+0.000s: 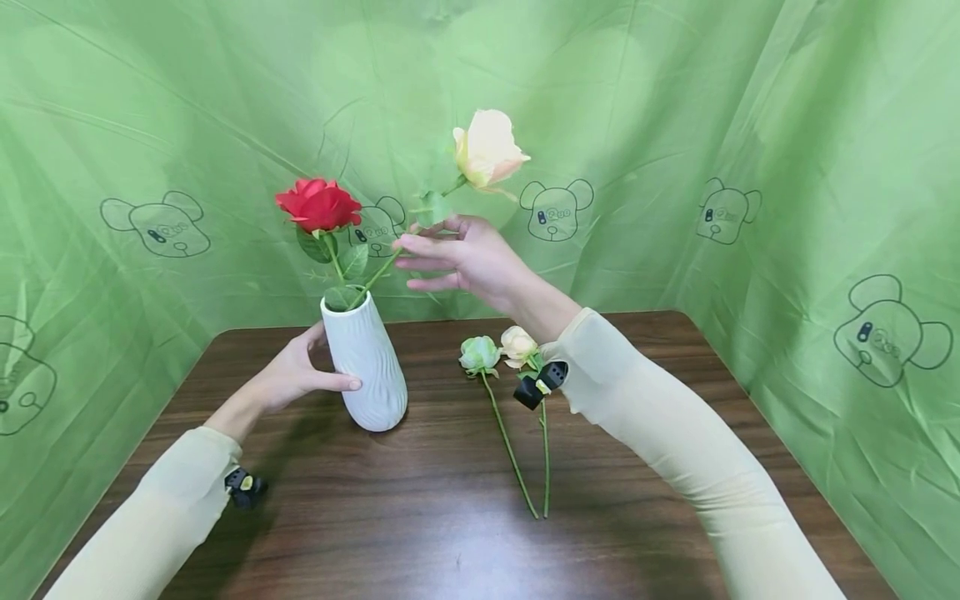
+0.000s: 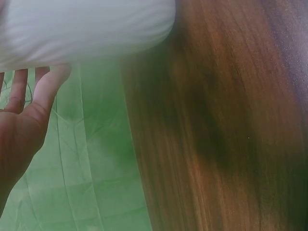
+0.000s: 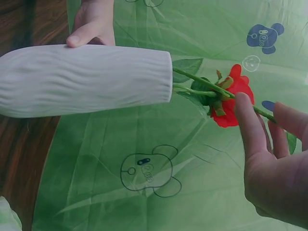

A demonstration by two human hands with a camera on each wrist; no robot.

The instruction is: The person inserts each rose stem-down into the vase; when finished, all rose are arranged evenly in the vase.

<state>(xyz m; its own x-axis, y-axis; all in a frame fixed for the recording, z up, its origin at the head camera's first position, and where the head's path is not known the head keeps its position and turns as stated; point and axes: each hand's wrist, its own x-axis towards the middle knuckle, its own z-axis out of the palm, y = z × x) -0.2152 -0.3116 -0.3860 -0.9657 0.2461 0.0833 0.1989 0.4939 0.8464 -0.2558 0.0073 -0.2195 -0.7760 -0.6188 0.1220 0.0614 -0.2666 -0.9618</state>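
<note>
A white ribbed vase (image 1: 369, 371) stands on the dark wooden table (image 1: 420, 525). My left hand (image 1: 300, 373) holds it, thumb across the front and fingers behind. A red rose (image 1: 318, 205) stands in the vase. The stem of a peach rose (image 1: 488, 150) slants down into the vase mouth, and my right hand (image 1: 450, 254) pinches that stem lightly between thumb and nearly straight fingers. In the right wrist view the vase (image 3: 86, 79) lies across the frame, with the red rose (image 3: 232, 102) beside my right hand (image 3: 274, 163). The left wrist view shows my left hand (image 2: 24, 120) under the vase (image 2: 86, 29).
A pale green rose (image 1: 478, 354) and a cream rose (image 1: 519, 343) lie on the table right of the vase, stems toward me. Green cloth with bear prints (image 1: 750, 125) hangs around the back and both sides of the table.
</note>
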